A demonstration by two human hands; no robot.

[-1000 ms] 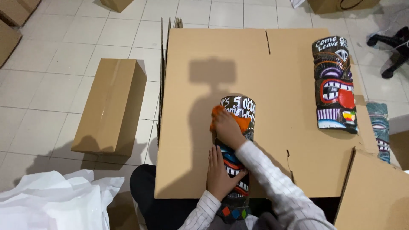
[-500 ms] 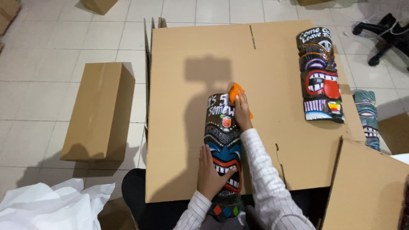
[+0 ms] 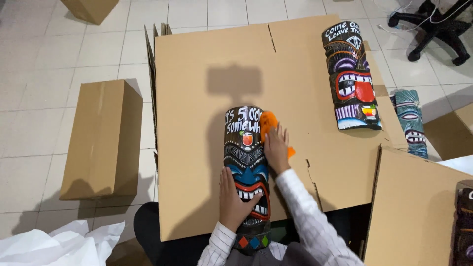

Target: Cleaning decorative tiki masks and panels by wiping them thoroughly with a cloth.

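Note:
A long painted wooden mask [image 3: 246,162] with a blue nose and a toothy red mouth lies lengthwise on a flat sheet of cardboard [image 3: 207,88]. My left hand [image 3: 234,199] presses flat on its lower part, by the mouth. My right hand [image 3: 277,148] holds an orange cloth [image 3: 268,123] against the mask's upper right edge. A second, similar mask [image 3: 351,76] with a big red tongue lies at the far right of the cardboard.
A closed cardboard box [image 3: 101,138] lies on the tiled floor to the left. A teal mask [image 3: 410,120] rests on the floor at right, beside another cardboard sheet [image 3: 419,212]. White wrapping paper [image 3: 54,246] sits bottom left. A black chair base [image 3: 433,24] is top right.
My right hand has slid the orange cloth from the top of the mask to its upper right edge. The left hand stays on the lower part.

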